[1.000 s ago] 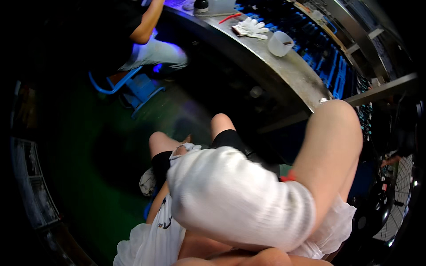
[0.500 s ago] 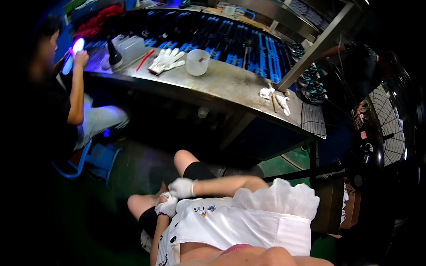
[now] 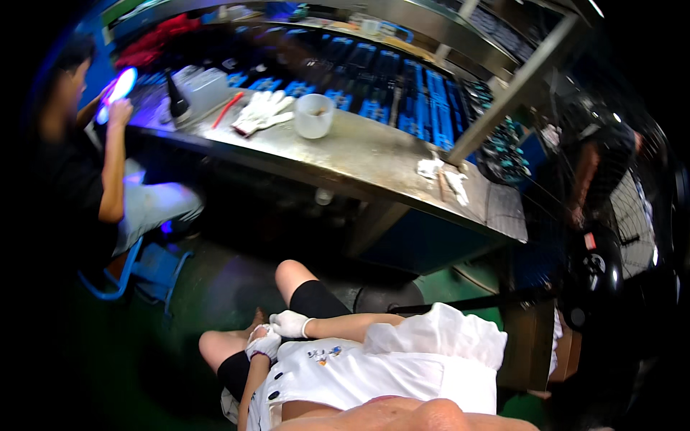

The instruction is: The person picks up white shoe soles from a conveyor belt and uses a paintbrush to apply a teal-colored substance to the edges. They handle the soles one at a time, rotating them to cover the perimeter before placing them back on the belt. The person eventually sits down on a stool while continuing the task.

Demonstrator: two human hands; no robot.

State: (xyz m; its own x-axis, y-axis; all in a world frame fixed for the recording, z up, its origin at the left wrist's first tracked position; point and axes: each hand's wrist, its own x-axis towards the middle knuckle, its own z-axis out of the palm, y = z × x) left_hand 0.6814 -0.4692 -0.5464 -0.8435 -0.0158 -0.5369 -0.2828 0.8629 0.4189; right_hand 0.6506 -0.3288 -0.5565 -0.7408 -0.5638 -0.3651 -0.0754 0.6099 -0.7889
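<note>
Both my hands meet over my lap, close to my knees, in white knit gloves. My right hand point(image 3: 290, 324) reaches in from the right, with its fingers curled against the other hand. Just below it, my left hand point(image 3: 263, 343) is also curled, with some bare skin showing at the fingers and a dark band at the glove's cuff. Anything pinched between them is too small or hidden to make out. A narrow brownish shape point(image 3: 259, 316) shows just beyond the left fingers; its kind is unclear.
A metal workbench point(image 3: 359, 161) stands ahead, bearing a spare white glove point(image 3: 262, 112), translucent cup point(image 3: 314, 116), red tool point(image 3: 228, 110), dark bottle point(image 3: 177, 100) and crumpled white scraps point(image 3: 453, 183). A co-worker point(image 3: 108, 165) sits left by a blue stool point(image 3: 154, 271); another point(image 3: 604, 154) bends near a fan point(image 3: 632, 223).
My view has shifted, so the bench items sit slightly lower. My right hand has moved slightly while staying against my left. The person at right shows more clearly, leaning beside the fan.
</note>
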